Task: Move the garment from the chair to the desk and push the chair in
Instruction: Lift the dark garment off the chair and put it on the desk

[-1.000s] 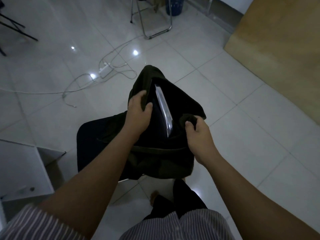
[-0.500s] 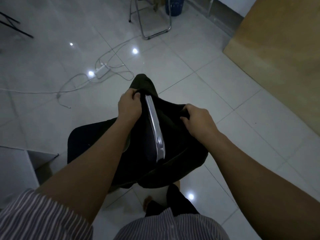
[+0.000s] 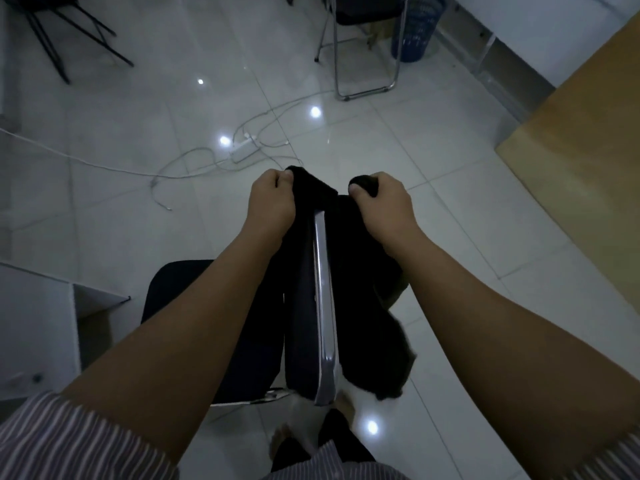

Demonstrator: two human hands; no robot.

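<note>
Garment (image 3: 367, 306) bunched in fisted left hand (image 3: 272, 202), right hand (image 3: 384, 206).

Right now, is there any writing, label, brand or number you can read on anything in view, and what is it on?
None: no text can be read in this view.
The dark garment held by the left hand and right hand shows no label or print.
The blue basket and the white power strip are too small and dim to show any marking.
</note>
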